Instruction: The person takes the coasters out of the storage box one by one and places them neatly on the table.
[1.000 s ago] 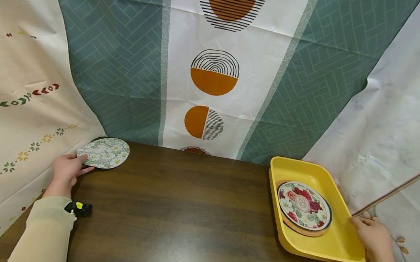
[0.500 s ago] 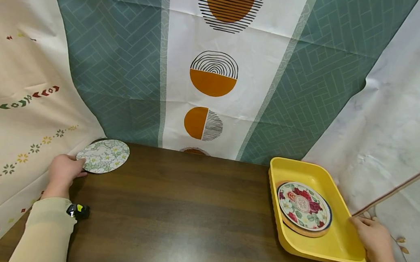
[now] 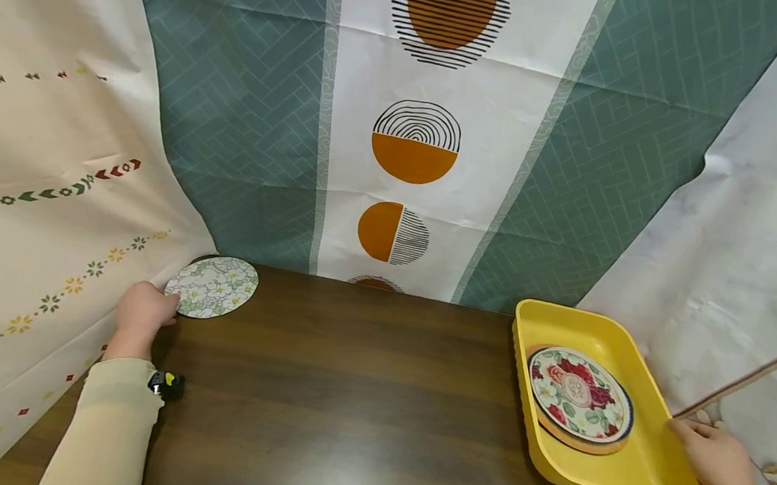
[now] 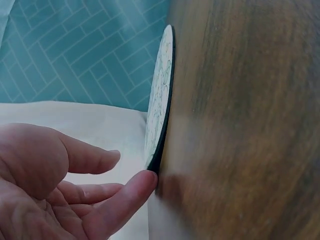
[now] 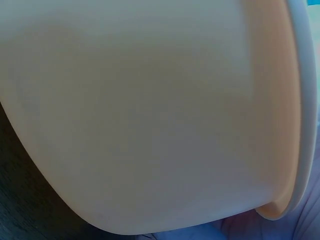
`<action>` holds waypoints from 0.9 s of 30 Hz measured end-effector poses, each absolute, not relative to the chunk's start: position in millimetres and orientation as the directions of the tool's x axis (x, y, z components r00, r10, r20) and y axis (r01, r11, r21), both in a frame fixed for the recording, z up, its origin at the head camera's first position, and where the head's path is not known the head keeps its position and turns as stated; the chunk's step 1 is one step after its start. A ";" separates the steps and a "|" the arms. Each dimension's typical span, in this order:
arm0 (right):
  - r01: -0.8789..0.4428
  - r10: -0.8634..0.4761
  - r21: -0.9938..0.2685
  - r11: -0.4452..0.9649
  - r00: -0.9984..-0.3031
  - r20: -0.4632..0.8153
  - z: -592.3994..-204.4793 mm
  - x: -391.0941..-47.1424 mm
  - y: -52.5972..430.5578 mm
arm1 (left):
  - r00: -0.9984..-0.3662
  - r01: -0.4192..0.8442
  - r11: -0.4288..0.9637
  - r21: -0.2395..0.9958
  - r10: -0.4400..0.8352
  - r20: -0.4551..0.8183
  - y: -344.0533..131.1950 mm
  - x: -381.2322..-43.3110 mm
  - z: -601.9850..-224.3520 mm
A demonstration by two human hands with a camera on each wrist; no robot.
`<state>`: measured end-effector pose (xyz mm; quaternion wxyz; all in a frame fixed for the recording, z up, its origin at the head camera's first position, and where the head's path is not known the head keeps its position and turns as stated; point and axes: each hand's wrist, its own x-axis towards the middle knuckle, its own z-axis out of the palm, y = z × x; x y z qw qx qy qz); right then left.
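A flat round mat (image 3: 212,288) with a pale green and white floral top lies on the table at the far left. Its dark underside edge shows in the left wrist view. My left hand (image 3: 144,312) is at the mat's near left edge. There, one fingertip (image 4: 145,181) touches the mat's rim while the thumb (image 4: 95,159) stands apart from it. My right hand (image 3: 712,457) holds the right rim of a yellow tub (image 3: 660,461). Inside lie stacked round mats, a rose-patterned one (image 3: 579,393) on top of a tan one (image 3: 587,444).
The dark wooden table (image 3: 351,390) stretches between the hands. A cream patterned cloth (image 3: 47,196) hangs at the left, a green and white curtain (image 3: 255,113) at the back and a pale marbled cloth (image 3: 752,268) at the right, close beside the tub.
My left hand has drawn back slightly from the floral mat, its thumb coming off the top. The head view has shifted a little left. My right hand stays at the tub's rim.
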<state>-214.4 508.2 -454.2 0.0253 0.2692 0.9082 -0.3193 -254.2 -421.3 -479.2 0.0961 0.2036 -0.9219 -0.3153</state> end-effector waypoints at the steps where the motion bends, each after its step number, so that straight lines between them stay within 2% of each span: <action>1: 0.506 0.474 -0.569 0.648 -0.853 -0.218 -454.6 -213.7 507.9 | -0.896 -0.322 0.717 0.618 -0.441 0.045 -421.8 -255.4 -479.5; 6: 0.496 0.469 -0.577 0.649 -0.858 -0.211 -454.7 -216.1 508.2 | -0.890 -0.336 0.705 0.624 -0.454 0.034 -419.6 -253.5 -475.4; 14: 0.507 0.495 -0.576 0.641 -0.847 -0.194 -455.1 -212.4 507.7 | -0.889 -0.309 0.739 0.599 -0.449 0.095 -394.7 -255.1 -464.0; 27: 0.502 0.498 -0.596 0.627 -0.846 -0.189 -456.3 -212.6 507.3 | -0.912 -0.295 0.696 0.655 -0.409 0.024 -357.6 -277.6 -463.9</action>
